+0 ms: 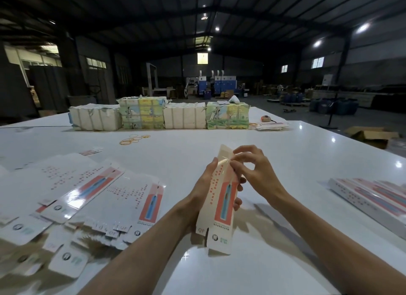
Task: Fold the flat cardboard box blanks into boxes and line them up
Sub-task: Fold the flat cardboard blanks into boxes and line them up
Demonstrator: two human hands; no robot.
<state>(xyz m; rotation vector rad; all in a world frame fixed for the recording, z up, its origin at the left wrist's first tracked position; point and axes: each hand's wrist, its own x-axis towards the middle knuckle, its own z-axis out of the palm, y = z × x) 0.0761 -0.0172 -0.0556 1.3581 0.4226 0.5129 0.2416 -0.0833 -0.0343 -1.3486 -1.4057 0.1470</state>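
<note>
I hold a long, narrow box blank, white with a red panel and a blue toothbrush picture, upright above the white table. My left hand wraps around its left side and back. My right hand pinches the flap near its top end with thumb and fingertips. The box looks partly opened into a tube. Several flat blanks lie spread on the table at my left. A row of folded boxes lies side by side at the right edge.
Wrapped bundles of stock stand in a line across the far side of the table. Loose rubber bands lie in front of them. A small stack of blanks sits far right. An open carton is on the floor beyond.
</note>
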